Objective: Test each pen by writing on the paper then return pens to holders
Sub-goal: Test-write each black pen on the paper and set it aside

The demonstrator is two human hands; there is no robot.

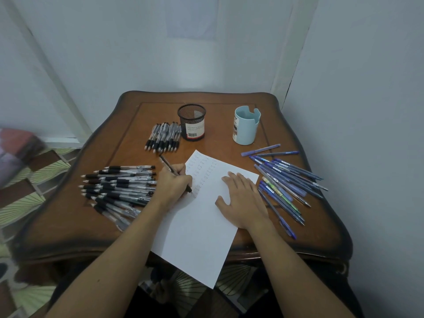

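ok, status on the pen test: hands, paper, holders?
Left hand gripping black pen, tip on paper. Right hand flat, pinning it. Mesh holder and blue cup look empty. Nothing in the way.

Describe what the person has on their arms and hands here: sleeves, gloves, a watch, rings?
Nothing worn shows. The left hand and right hand are bare, with no gloves and no rings that can be made out. Both arms are uncovered right down to the bottom edge of the picture, so no sleeve is in view. Neither wrist carries a watch, band or bracelet.
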